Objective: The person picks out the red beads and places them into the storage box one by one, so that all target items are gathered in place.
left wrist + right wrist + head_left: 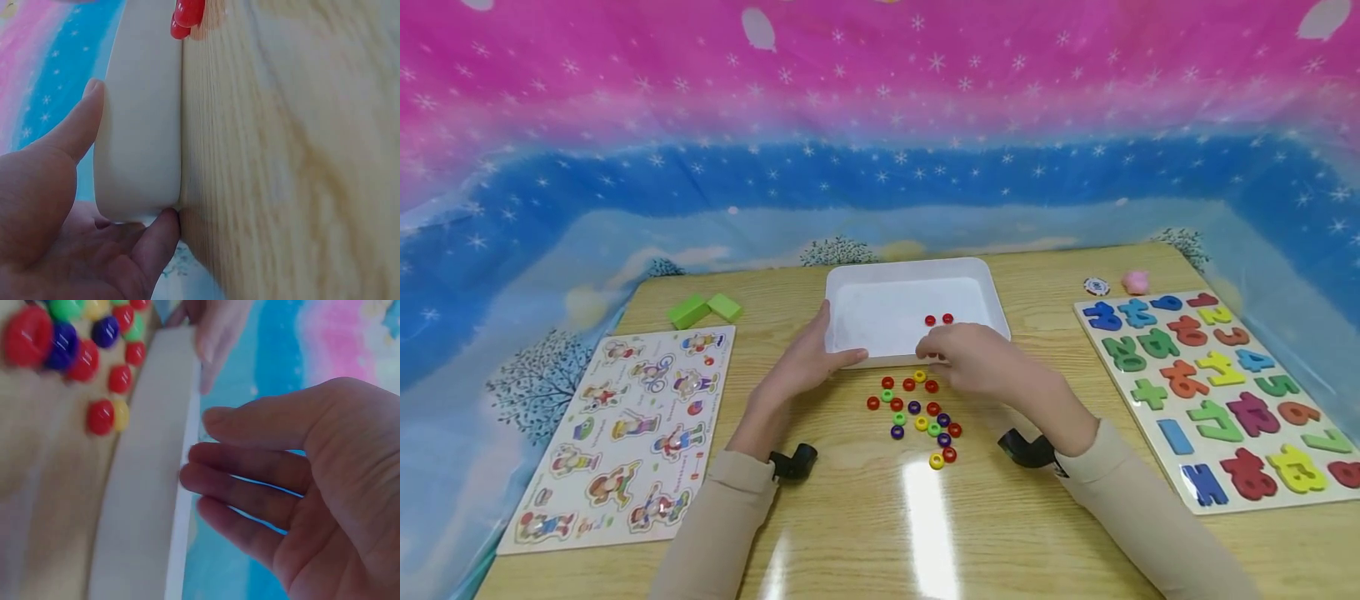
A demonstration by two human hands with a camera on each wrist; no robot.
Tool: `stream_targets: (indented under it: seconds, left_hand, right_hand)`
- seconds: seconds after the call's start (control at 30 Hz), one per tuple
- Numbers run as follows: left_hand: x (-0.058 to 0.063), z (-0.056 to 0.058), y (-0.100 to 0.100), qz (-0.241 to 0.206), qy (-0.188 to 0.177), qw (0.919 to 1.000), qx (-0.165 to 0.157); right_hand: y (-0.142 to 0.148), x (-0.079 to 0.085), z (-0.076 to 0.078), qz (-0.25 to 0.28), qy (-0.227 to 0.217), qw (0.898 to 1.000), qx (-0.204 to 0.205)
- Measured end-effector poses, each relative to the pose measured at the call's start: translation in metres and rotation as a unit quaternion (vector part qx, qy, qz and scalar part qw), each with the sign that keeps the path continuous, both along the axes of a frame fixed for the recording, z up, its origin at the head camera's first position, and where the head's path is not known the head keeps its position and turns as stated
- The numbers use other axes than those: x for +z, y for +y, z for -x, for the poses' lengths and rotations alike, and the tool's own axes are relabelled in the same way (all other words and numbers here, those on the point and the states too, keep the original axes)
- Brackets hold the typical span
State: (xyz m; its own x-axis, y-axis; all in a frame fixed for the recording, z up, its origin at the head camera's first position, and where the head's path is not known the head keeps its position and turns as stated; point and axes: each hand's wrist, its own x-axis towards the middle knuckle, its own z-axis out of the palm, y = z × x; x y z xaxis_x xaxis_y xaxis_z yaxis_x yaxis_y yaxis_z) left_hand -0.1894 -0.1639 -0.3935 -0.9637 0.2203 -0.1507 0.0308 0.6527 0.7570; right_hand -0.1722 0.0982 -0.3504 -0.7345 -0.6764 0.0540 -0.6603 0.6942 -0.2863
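Note:
A shallow white tray (917, 362) stands at the back middle of the table. My left hand (805, 354) grips its front left corner, thumb along the front wall and fingers round the side; the left wrist view shows this thumb (78, 125) against the wall. Over the front rim hovers my right hand (973, 358). Its fingers (250, 487) are loosely bent, with nothing visible between them and the thumb. Inside the tray lie two red beads, one red bead (930, 320) beside another red bead (947, 318). Several ring-shaped beads, such as a purple bead (897, 432) and a yellow bead (936, 461), lie scattered before the tray.
On the left lies a picture puzzle board (647, 408), with a green block (688, 312) and a second green block (725, 307) behind it. A number puzzle board (1161, 433) is on the right. Behind that sit a poker chip (1096, 287) and a pink pig figure (1137, 282).

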Motion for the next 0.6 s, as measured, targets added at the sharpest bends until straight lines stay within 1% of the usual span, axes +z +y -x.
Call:
stream_targets:
  seconds: [0.07,0.2,0.27,0.4,0.6]
  left_hand:
    - [0.0,0.0,0.0,0.004,0.0,1.0,0.0]
    - [0.001,0.001,0.0,0.011,-0.002,0.9999,0.006]
    - [0.001,0.001,0.0,0.011,-0.001,0.9999,0.008]
    - [0.0,0.0,0.0,0.011,0.004,0.9999,0.0]
    - [-0.001,0.0,0.0,0.014,-0.002,0.9999,0.002]
  right_hand:
    - [0.0,-0.003,-0.008,-0.007,-0.014,1.0,0.005]
    - [-0.001,-0.011,-0.016,-0.025,-0.017,0.999,0.013]
    - [-0.002,-0.017,-0.017,-0.033,-0.013,0.999,0.016]
    - [-0.004,-0.027,-0.017,-0.046,-0.002,0.999,0.015]
    - [-0.005,-0.034,-0.015,-0.045,0.025,0.999,0.018]
